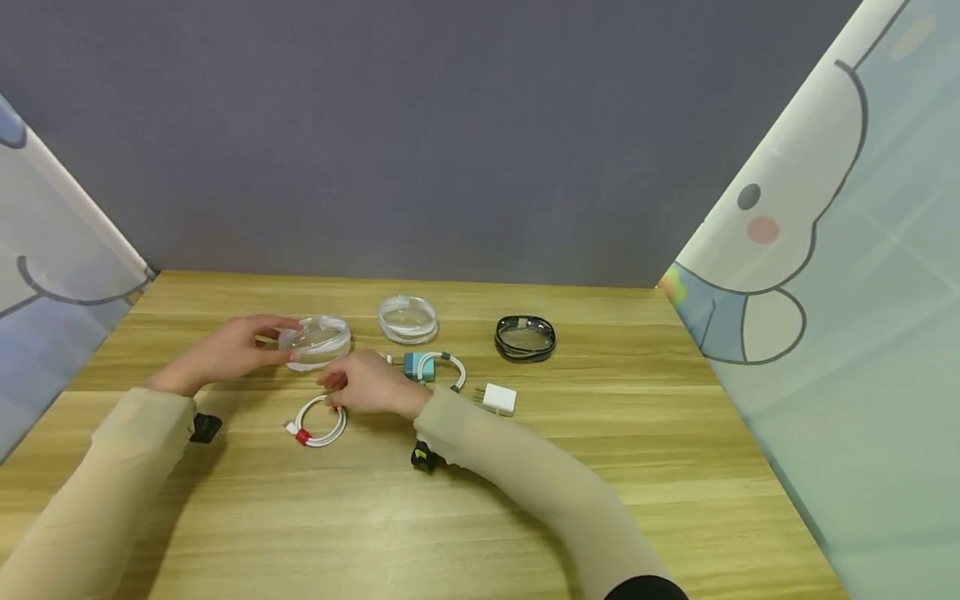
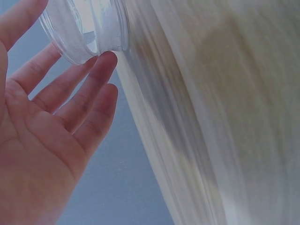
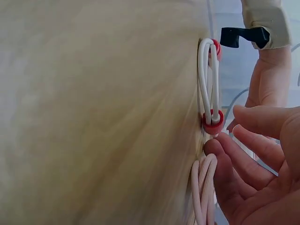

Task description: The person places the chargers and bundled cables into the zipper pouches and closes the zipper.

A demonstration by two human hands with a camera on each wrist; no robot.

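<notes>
On the left of the table, my left hand (image 1: 236,350) reaches to the left side of a round clear plastic coil (image 1: 318,342), its thumb and fingers spread about that edge. In the left wrist view the fingers are long and only slightly bent, with fingertips (image 2: 108,61) right at the coil's rim. My right hand (image 1: 367,383) hovers just beyond a coiled white cable (image 1: 321,439) with red ties. A gap shows between thumb and fingers in the right wrist view, close beside the red tie (image 3: 213,123), and nothing is held there.
Another clear coil (image 1: 407,321) lies behind, and a black coiled cable (image 1: 525,340) sits further right. Beside the right wrist are a blue charger plug (image 1: 418,367), a white cable with dark ties (image 1: 453,364) and a white charger plug (image 1: 499,399). A grey panel (image 1: 420,150) borders the table's far edge.
</notes>
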